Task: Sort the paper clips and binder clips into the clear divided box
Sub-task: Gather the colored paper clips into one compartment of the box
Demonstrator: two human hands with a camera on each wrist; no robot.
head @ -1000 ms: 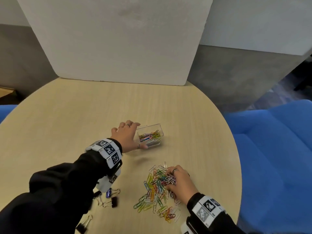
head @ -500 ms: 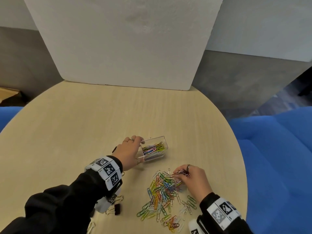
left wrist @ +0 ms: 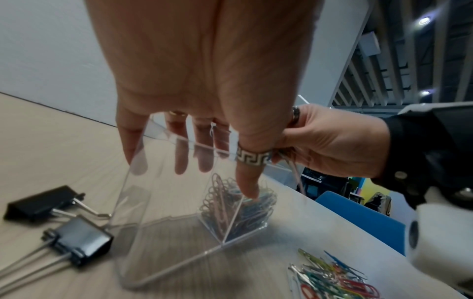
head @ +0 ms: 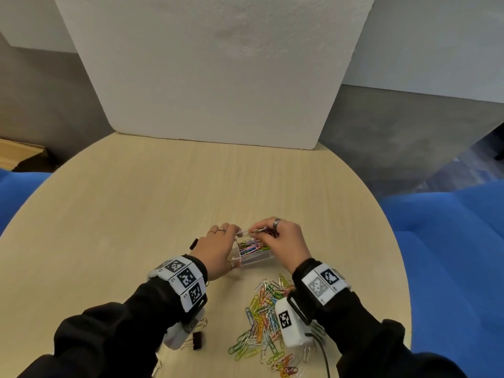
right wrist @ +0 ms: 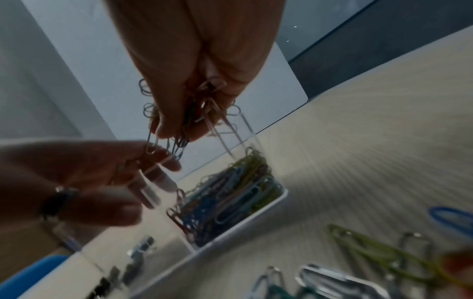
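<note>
From the head view, the clear divided box [head: 252,253] is being gripped by the left hand [head: 215,251] near the table's [head: 136,214] near-right edge, loose paper clips [head: 263,320] and binder clips [head: 197,340] lying nearer.

From the left wrist, fingers [left wrist: 180,153] are being curled round the box's wall; its left compartment is bare.

From the right wrist, a bunch of clips [right wrist: 184,129] is being pinched by the right hand [right wrist: 194,85] above the filled compartment.

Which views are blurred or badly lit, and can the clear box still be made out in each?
Head view: sharp, evenly lit, wide-angle bending; clear box small but readable between left hand and right hand. Left wrist view: bright, slight blur; box walls distinct, binder clips soft. Right wrist view: dim, backlit, motion-blurred; held paper clips silhouetted.
</note>
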